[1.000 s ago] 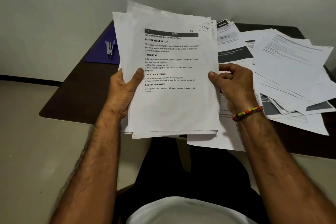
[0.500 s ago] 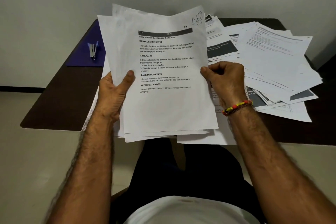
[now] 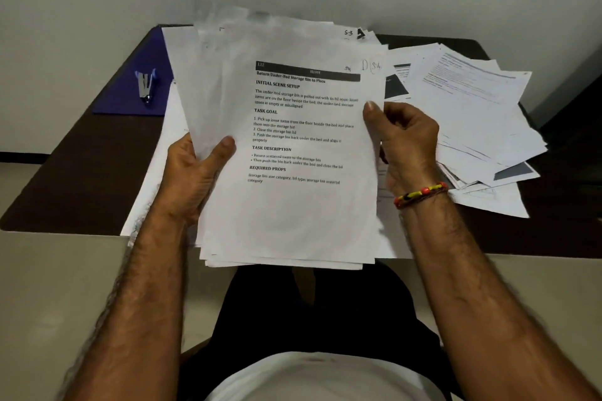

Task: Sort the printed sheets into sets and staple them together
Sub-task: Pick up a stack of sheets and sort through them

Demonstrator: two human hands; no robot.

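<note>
I hold a stack of printed sheets (image 3: 293, 212) upright above the table's near edge. Its top page is headed "Return Under-Bed Storage Bin to Place". My left hand (image 3: 192, 176) grips the stack's left side, thumb on the front. My right hand (image 3: 407, 143) pinches the top page's right edge, thumb in front; it wears a beaded bracelet. Sheets behind the top page fan out to the upper left and look blurred. A small stapler (image 3: 146, 84) lies on a blue folder (image 3: 130, 101) at the table's far left.
A loose heap of other printed sheets (image 3: 472, 127) spreads over the right half of the dark brown table (image 3: 75, 172). More sheets lie flat under the held stack. A pale wall rises behind the table. My lap is below the near edge.
The top page has slid to the right with my right hand, which now holds it higher on its edge. The sheets behind now show fanned out at the upper left.
</note>
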